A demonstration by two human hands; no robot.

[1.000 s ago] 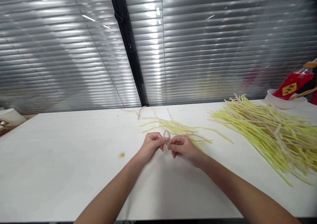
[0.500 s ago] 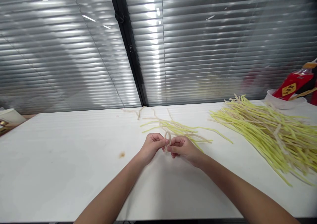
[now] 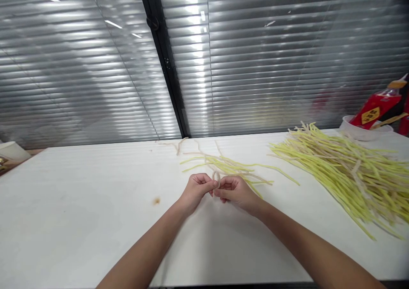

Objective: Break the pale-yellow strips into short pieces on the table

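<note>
A small beige fuzzy stem [image 3: 216, 175], bent into an upright loop, is pinched between my two hands above the white table [image 3: 105, 221]. My left hand [image 3: 200, 189] grips its left side between thumb and fingers. On the other side, my right hand [image 3: 235, 192] holds the lower right part with thumb and fingertips. The fingertips nearly meet and cover the loop's lower part. Just behind my hands lie loose yellow and beige stems [image 3: 226, 165].
A large pile of yellow and beige stems [image 3: 345, 174] covers the table's right side. Behind it, a red bottle [image 3: 375, 108] leans in a clear plastic bowl [image 3: 364, 133]. Beige pieces [image 3: 178, 146] lie near the back edge, before window blinds [image 3: 262, 59]. A white object [image 3: 14, 151] sits far left.
My right thumb has shifted slightly left across the lower part of the loop. Both hands keep their hold, and the view has moved very slightly.
</note>
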